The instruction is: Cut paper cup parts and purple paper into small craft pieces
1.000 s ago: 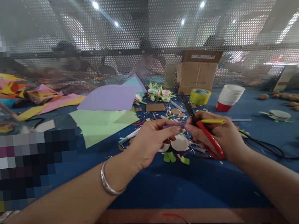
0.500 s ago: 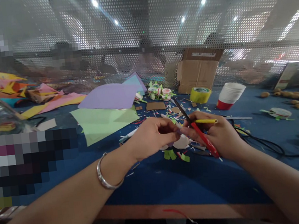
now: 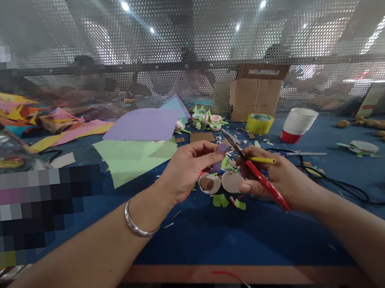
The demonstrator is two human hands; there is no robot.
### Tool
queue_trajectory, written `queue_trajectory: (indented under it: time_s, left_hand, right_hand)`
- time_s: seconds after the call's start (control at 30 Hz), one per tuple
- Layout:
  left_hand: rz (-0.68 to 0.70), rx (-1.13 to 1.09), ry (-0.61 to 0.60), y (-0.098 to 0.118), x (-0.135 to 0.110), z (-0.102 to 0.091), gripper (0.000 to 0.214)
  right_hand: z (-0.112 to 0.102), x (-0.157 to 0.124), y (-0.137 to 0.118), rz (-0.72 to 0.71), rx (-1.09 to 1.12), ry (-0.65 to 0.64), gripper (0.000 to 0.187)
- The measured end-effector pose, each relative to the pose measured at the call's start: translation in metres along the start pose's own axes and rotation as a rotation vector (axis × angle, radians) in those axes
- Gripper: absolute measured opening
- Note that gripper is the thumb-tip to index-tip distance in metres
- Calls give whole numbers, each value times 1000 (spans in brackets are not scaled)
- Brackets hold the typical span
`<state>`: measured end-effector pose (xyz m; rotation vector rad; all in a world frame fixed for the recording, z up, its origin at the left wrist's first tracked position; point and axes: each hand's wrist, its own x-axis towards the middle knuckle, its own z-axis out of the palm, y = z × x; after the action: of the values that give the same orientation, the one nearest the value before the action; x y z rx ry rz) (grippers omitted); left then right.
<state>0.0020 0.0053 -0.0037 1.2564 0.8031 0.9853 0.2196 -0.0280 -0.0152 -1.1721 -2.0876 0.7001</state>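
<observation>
Between the thumb and forefinger of my left hand (image 3: 190,169), which wears a silver bangle, is a small purple paper piece (image 3: 222,148). My right hand (image 3: 278,176) is closed around red-handled scissors (image 3: 258,176), their blades pointing up and away. A yellow stick like a pencil (image 3: 263,160) is tucked in the same hand. Just below the fingertips lie two round white cup bottoms (image 3: 231,183), the left one with a brown bit inside. The right thumb is at the edge of the right one. Green paper tabs (image 3: 220,200) lie in front of them.
Behind are green paper (image 3: 135,161), purple paper (image 3: 142,124), several small cup figures (image 3: 205,119), yellow tape (image 3: 259,123), stacked paper cups (image 3: 298,124) and a cardboard box (image 3: 256,91). A black cable (image 3: 341,185) runs right. A perforated metal screen (image 3: 167,36) stands behind the table.
My hands have moved apart. The left has drawn back slightly with the purple piece, now plainly seen. The scissors have shifted slightly, and the two cup bottoms are uncovered.
</observation>
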Motion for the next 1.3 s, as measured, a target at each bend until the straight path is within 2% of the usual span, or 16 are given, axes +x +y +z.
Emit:
queue_trajectory:
  time_s: [0.2, 0.4, 0.77, 1.03, 1.3]
  left_hand:
    - [43, 42, 18, -1, 0, 1, 13]
    - [58, 86, 14, -2, -1, 2, 11]
    - [22, 39, 25, 1, -3, 5, 6]
    - [12, 5, 18, 1, -2, 6, 8]
    - [-10, 4, 16, 1, -1, 5, 10]
  right_hand:
    - [-1, 2, -2, -33, -129, -22, 47]
    - [1, 4, 1, -27, -97, -18, 46]
    - [-1, 1, -1, -19, -62, -21, 42]
    - [2, 3, 3, -15, 5, 4, 28]
    - [4, 2, 9, -25, -15, 67, 26]
